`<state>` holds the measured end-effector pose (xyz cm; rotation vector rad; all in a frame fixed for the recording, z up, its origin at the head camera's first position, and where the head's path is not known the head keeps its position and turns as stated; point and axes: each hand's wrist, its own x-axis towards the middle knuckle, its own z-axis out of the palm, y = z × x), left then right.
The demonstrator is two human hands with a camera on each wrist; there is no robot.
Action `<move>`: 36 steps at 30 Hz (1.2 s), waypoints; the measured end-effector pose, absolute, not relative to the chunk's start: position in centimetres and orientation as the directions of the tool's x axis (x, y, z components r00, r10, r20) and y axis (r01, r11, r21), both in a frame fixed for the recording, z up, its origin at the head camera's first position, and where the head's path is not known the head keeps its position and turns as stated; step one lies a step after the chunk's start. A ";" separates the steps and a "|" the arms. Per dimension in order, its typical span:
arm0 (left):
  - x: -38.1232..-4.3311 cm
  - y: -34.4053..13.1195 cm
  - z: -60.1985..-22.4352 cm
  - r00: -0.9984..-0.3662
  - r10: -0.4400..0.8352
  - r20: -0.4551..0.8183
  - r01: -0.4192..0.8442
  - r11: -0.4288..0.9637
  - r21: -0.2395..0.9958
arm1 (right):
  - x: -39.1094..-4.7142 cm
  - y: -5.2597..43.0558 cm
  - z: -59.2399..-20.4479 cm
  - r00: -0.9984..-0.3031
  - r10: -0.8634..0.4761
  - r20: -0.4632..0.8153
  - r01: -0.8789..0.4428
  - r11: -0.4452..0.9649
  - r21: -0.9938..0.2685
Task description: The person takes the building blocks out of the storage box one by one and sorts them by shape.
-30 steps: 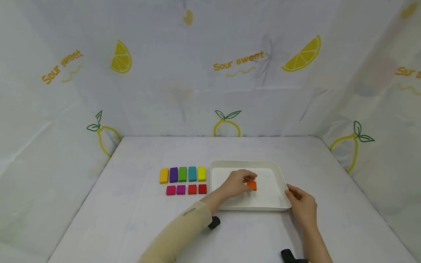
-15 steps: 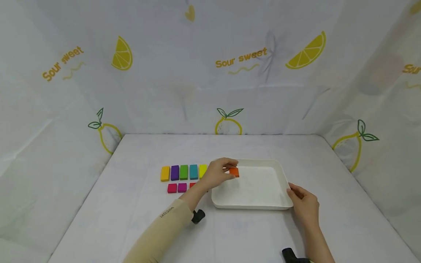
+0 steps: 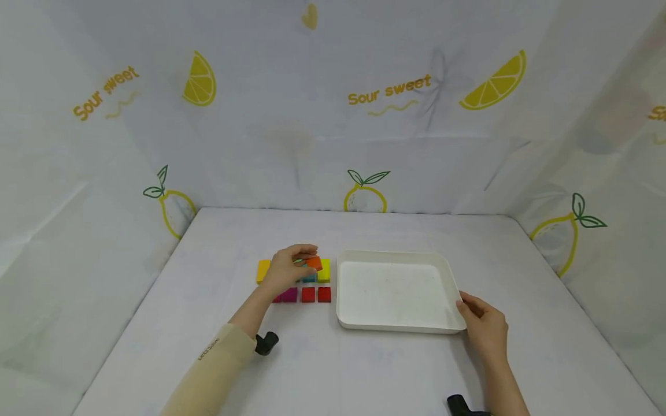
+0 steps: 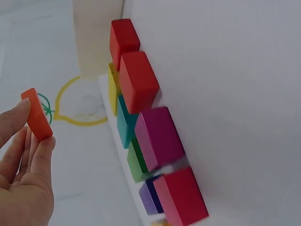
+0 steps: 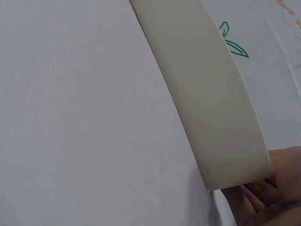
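My left hand (image 3: 283,270) pinches an orange block (image 3: 314,263) between thumb and fingers, held above the back row of coloured blocks. That row shows an amber block (image 3: 262,271), a teal block (image 3: 310,278) and a yellow block (image 3: 325,271); the hand hides much of it. The left wrist view also shows its green block (image 4: 138,162) and purple block (image 4: 151,197). In the front row lie two red blocks (image 3: 316,295), a magenta block (image 3: 289,295) and a pink block (image 4: 181,195). My right hand (image 3: 486,329) grips the white tray (image 3: 398,294) at its right edge.
White cloth covers the table (image 3: 374,375). A white curtain (image 3: 291,115) printed with lemons and lettering rises behind it and at both sides. Black wrist-camera parts (image 3: 267,343) show under the left forearm.
My left hand has lifted the orange block out of the tray and carried it left over the block rows. The right hand stays at the tray's right edge; the head view has shifted slightly.
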<state>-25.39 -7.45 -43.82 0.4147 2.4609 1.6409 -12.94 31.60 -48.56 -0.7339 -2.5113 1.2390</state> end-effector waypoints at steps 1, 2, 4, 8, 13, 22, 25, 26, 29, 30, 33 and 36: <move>-25.4 -8.1 -43.9 -0.952 0.307 0.024 0.141 0.366 0.920 | -13.0 31.6 -48.6 -0.843 0.538 -0.003 0.329 0.510 -0.795; -25.4 -8.7 -44.0 -0.953 0.303 0.022 0.141 0.376 0.916 | -13.0 31.6 -48.6 -0.842 0.539 -0.005 0.330 0.508 -0.795; -25.4 -9.9 -44.2 -0.953 0.302 0.020 0.145 0.399 0.905 | -13.0 31.6 -48.6 -0.841 0.541 -0.007 0.332 0.505 -0.797; -25.3 -12.1 -44.6 -0.958 0.286 0.007 0.143 0.458 0.877 | -13.0 31.5 -48.6 -0.840 0.542 -0.014 0.333 0.496 -0.802; -24.8 -14.9 -45.5 -0.954 0.298 -0.030 0.138 0.525 0.840 | -13.0 31.5 -48.6 -0.843 0.538 -0.013 0.331 0.499 -0.801; -24.1 -18.5 -46.6 -0.944 0.327 -0.044 0.161 0.571 0.805 | -13.0 31.7 -48.5 -0.847 0.532 -0.003 0.327 0.516 -0.792; -24.1 -19.2 -46.7 -0.938 0.343 -0.053 0.159 0.560 0.813 | -13.0 31.7 -48.4 -0.847 0.532 -0.006 0.330 0.516 -0.791; -24.1 -19.4 -46.8 -0.935 0.349 -0.061 0.154 0.555 0.817 | -13.0 31.7 -48.4 -0.847 0.531 -0.008 0.331 0.516 -0.790; -24.0 -19.8 -46.9 -0.928 0.363 -0.080 0.145 0.551 0.822 | -12.9 31.7 -48.4 -0.848 0.530 -0.017 0.338 0.514 -0.789; -24.0 -19.8 -46.9 -0.927 0.366 -0.084 0.143 0.552 0.822 | -12.9 31.7 -48.4 -0.847 0.531 -0.020 0.339 0.512 -0.789; -24.0 -19.9 -47.1 -0.924 0.372 -0.090 0.144 0.555 0.819 | -12.9 31.8 -48.5 -0.846 0.533 -0.020 0.339 0.510 -0.791; -24.1 -19.9 -47.3 -0.923 0.371 -0.098 0.139 0.561 0.816 | -12.9 31.8 -48.6 -0.847 0.532 -0.013 0.333 0.510 -0.793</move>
